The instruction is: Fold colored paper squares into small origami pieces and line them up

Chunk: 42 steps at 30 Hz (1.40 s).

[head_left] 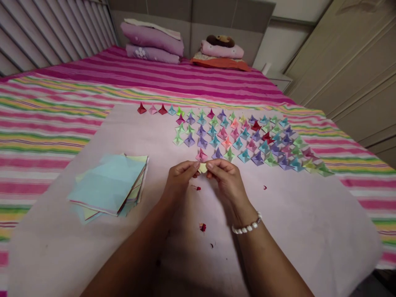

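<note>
Between my two hands is a small pale yellow piece of folded paper (202,168). My left hand (182,175) pinches its left side between thumb and fingers. On the opposite side my right hand (225,176) pinches it the same way; a white bead bracelet (247,227) circles that wrist. Just beyond the fingertips stands a pink folded paper piece (201,155). It belongs to rows of small pointed origami pieces (244,155) in many colours. A stack of square paper sheets (107,181), light blue on top, lies left of my hands.
A large pale sheet (297,231) lies under everything, over a striped bedspread (40,165). Small dark red scraps (202,227) are scattered near my forearms. Folded bedding (153,43) is piled at the far end, beside a second pile (221,51).
</note>
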{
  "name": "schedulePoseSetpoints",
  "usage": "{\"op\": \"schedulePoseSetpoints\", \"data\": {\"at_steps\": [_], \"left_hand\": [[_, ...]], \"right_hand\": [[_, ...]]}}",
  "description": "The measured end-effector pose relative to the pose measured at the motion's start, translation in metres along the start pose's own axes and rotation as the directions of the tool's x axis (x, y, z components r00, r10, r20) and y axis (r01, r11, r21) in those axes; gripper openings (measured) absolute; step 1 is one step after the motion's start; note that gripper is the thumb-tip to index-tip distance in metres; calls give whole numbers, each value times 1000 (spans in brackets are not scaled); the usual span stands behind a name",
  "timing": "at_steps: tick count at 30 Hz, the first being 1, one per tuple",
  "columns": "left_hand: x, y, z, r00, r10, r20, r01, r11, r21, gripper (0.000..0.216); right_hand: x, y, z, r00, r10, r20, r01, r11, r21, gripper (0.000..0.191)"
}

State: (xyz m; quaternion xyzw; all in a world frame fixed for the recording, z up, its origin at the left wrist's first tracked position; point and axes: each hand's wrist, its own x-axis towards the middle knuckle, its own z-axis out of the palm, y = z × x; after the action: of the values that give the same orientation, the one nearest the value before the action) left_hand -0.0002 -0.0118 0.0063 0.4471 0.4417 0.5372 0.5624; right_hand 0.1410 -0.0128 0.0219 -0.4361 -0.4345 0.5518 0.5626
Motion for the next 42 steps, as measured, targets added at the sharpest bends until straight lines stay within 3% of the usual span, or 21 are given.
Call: {"op": "schedulePoseSetpoints", "data": {"at_steps": [5, 8, 10, 12, 15, 17, 21, 26, 30, 33, 35, 42], "left_hand": [[4, -4, -2, 1000, -31, -2, 31, 999, 25, 28], [4, -4, -1, 999, -39, 14, 37, 994, 102, 30], [3, -2, 0, 999, 47, 9, -48, 989, 140, 30], [2, 1, 0, 978, 209, -2, -205, 963, 173, 27], [1, 4, 0, 898, 439, 31, -430, 859, 278, 15], [0, 5, -1, 865, 495, 76, -487, 794, 364, 10], [1, 3, -2, 879, 465, 110, -458, 756, 467, 10], [4, 0, -3, 923, 368, 113, -375, 794, 478, 10], [4, 1, -5, 952, 294, 83, -299, 839, 456, 11], [4, 3, -5, 967, 243, 73, -250, 867, 430, 11], [4, 2, -4, 979, 198, 51, -201, 891, 408, 12], [3, 1, -2, 997, 76, -10, -70, 952, 298, 15]], "right_hand": [[1, 2, 1, 1000, 24, -12, -24, 1000, -14, 15], [2, 4, 1, 994, 108, -31, -105, 990, 95, 16], [3, 4, 2, 986, 157, -49, -145, 972, 184, 14], [4, 4, 1, 981, 171, -86, -146, 959, 242, 16], [5, 3, 0, 980, 164, -116, -126, 952, 280, 18], [6, 2, 0, 981, 162, -107, -126, 951, 283, 16], [5, 3, 0, 982, 166, -91, -143, 965, 220, 16], [4, 4, -1, 987, 150, -50, -146, 987, 66, 21], [3, 3, -4, 988, -113, -106, 88, 973, -214, 13], [4, 3, -5, 967, -253, -23, 236, 926, -294, 12], [4, 4, -5, 971, -239, 19, 234, 926, -296, 10], [6, 10, -5, 999, -32, 14, 34, 977, -210, 15]]}}
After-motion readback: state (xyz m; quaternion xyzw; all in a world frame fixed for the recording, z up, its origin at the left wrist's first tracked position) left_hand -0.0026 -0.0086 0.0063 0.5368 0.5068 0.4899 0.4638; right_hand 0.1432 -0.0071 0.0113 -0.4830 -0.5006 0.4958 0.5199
